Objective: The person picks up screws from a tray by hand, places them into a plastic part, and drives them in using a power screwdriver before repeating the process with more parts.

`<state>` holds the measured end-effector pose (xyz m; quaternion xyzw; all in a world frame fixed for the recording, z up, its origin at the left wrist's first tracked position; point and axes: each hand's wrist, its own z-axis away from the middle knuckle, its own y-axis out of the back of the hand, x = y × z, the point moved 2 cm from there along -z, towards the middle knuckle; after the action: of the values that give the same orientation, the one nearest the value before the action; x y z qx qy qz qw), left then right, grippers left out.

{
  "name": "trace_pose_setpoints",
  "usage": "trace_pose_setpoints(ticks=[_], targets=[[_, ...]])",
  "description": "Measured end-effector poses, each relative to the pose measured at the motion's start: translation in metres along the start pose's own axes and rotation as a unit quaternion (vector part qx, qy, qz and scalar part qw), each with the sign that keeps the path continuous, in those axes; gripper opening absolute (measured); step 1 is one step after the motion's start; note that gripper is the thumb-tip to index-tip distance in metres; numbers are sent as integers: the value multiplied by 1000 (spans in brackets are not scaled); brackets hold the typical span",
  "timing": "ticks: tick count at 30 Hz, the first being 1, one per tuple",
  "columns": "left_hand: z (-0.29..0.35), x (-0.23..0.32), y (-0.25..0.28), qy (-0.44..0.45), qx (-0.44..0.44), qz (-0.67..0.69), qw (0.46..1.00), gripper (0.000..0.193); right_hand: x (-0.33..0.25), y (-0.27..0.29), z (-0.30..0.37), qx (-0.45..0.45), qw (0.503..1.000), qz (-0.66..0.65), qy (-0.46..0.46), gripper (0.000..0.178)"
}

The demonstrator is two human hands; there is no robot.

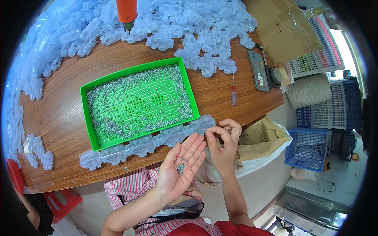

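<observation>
Silver screws (pixel 181 166) – in open left hand (pixel 179 171) | right hand (pixel 223 143) – fingertips pinched, contents unclear

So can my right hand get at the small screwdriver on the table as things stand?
Probably yes: the right hand is at the table edge, and bare wood lies between it and the screwdriver; nothing blocks the way.

bare wood of the bench (pixel 59 118) lies open left of the green tray (pixel 87 118), and another open strip runs between the tray's right wall and the small red-handled screwdriver (pixel 234 95). the far side is walled off by a heap of clear plastic housings (pixel 189 27) with an orange power screwdriver (pixel 126 11) hanging over it, while a row of clear housings (pixel 145 143) blocks the near edge just in front of the left hand (pixel 179 167) and right hand (pixel 222 143). a phone (pixel 258 70) and cardboard box (pixel 281 27) crowd the right end.
</observation>
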<state>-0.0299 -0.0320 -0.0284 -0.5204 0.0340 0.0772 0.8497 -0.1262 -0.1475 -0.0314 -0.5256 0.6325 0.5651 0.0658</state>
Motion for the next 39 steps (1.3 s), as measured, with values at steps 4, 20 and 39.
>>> trace_pose_setpoints(ticks=[4, 20, 39], targets=[[2, 0, 0, 1, 1, -2, 1000, 49, 6, -2, 3, 11, 999, -37, -3, 16], [1, 2, -9, 39, -77, -36, 996, 57, -62, 31, 13, -110, 992, 17, 64, 22], [9, 4, 7, 94, -27, -109, 989, 30, -68, 32, 10, -63, 996, 36, 49, 14]])
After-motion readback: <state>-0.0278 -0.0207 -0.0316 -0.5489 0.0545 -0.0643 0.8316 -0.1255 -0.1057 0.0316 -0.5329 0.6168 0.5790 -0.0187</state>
